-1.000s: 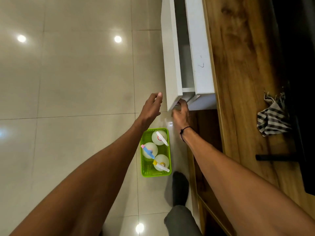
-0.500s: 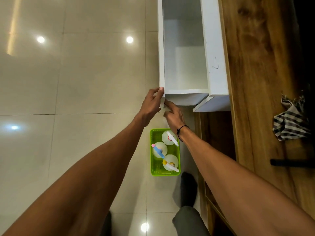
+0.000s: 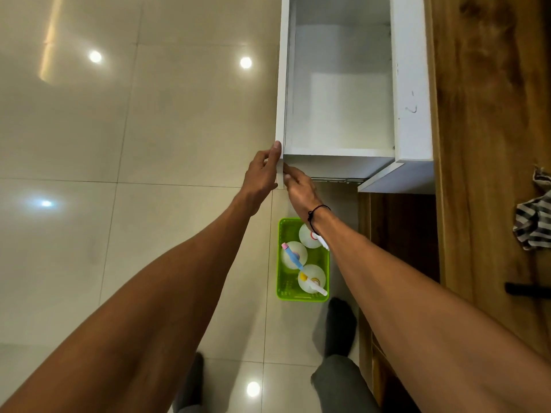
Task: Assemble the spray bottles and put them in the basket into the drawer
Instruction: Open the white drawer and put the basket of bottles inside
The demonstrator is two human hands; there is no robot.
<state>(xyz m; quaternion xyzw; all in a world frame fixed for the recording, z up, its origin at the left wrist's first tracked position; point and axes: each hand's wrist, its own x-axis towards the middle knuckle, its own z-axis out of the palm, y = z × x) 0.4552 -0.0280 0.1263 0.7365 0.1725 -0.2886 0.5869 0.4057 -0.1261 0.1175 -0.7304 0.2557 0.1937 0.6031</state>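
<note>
The white drawer [image 3: 413,84] stands pulled out wide from the wooden cabinet, and its inside shows nothing in it. My left hand [image 3: 262,174] grips the near corner of the drawer front from the outside. My right hand [image 3: 299,189] holds the same front panel from the inner side, just below the drawer. On the floor beneath my right wrist sits a green basket [image 3: 283,287] with three white spray bottles: one with a blue trigger [image 3: 293,255], one with a yellow and white trigger [image 3: 311,280], and a third [image 3: 308,235] partly hidden by my forearm.
A wooden countertop [image 3: 489,144] runs along the right, with a striped cloth [image 3: 533,222] and a black handle [image 3: 527,289] on it. My feet [image 3: 340,326] stand on the glossy tiled floor [image 3: 149,144] right behind the basket.
The drawer has slid out much farther, showing its bare inside. My left hand went from hovering open to gripping the drawer front; my right hand stayed on it.
</note>
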